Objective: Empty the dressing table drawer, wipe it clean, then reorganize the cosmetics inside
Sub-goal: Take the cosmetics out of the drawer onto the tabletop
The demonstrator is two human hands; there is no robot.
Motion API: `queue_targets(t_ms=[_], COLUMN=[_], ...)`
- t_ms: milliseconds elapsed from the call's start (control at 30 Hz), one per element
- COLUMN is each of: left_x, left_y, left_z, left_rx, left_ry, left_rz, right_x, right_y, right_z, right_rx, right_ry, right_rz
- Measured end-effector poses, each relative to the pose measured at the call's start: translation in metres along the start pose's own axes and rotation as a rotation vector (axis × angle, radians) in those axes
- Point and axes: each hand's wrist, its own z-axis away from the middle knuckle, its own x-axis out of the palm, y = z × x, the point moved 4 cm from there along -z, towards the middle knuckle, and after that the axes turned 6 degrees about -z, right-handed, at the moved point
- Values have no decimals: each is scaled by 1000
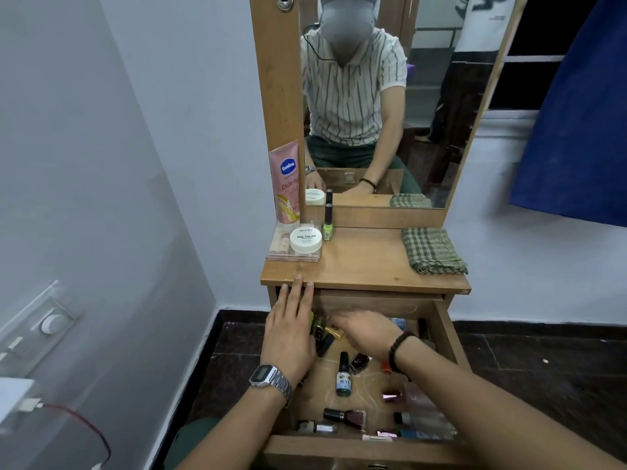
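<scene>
In the head view, the wooden drawer [444, 337] is seen pulled out under the front edge of the dressing table top [366, 266], hemmed by the wall on the left and dark floor on the right. The left hand [291, 337] is laid flat over the drawer's left side, fingers straight and together, tips touching the top's edge. The right hand [364, 329] is blurred deep in the drawer; whether its fingers are apart or clamped on anything cannot be told. About a dozen small glass bottles and tubes are scattered on the scratched drawer floor, among them one teal nail polish bottle [343, 376]. On the top are kept one pink tube [286, 184], one round white jar [305, 239], one green bottle [327, 223] and one folded checked cloth [432, 251].
</scene>
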Motion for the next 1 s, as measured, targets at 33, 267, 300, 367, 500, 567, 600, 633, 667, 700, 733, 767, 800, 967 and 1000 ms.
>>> queue_targets(t_ms=[33,267,300,367,500,567,600,633,667,700,733,767,800,967,1000], left_x=[0,4,4,4,3,3,3,3,3,3,3,3,3,4,4], left_y=[0,-2,-2,-2,-1,-1,-1,-1,0,0,0,0,0,0,-1], left_z=[0,-2,-2,-2,-2,-2,-2,-2,-2,-2,-2,-2,-2,-2,-2], left_rx=[1,-4,-6,-10,-13,-15,-16,-15,-13,-12,-12,-12,-10,-9,-10], left_ry=[-3,0,2,5,9,10,11,15,21,27,30,29,29,42,41], left_rz=[1,15,18,14,9,13,12,13,15,19,19,15,8,4,4], right_x=[5,3,3,5,-7,-20,-29,-37,-46,-56,-66,-76,-86,-115,-117], right_y=[0,-3,-1,4,11,9,6,5,7,8,12,15,21,45,49], right_z=[-3,-7,-6,-3,12,23,28,32,33,33,31,28,22,-16,-23], right_rx=[8,-56,-62,-59,-55,-79,-86,-85,-68,-42,-6,33,83,296,323], right_ry=[-3,-6,-21,-17,72,119,144,182,236,303,377,456,528,616,602], right_rz=[0,161,182,172,-47,-147,-187,-230,-279,-334,-390,-445,-497,-670,-658])
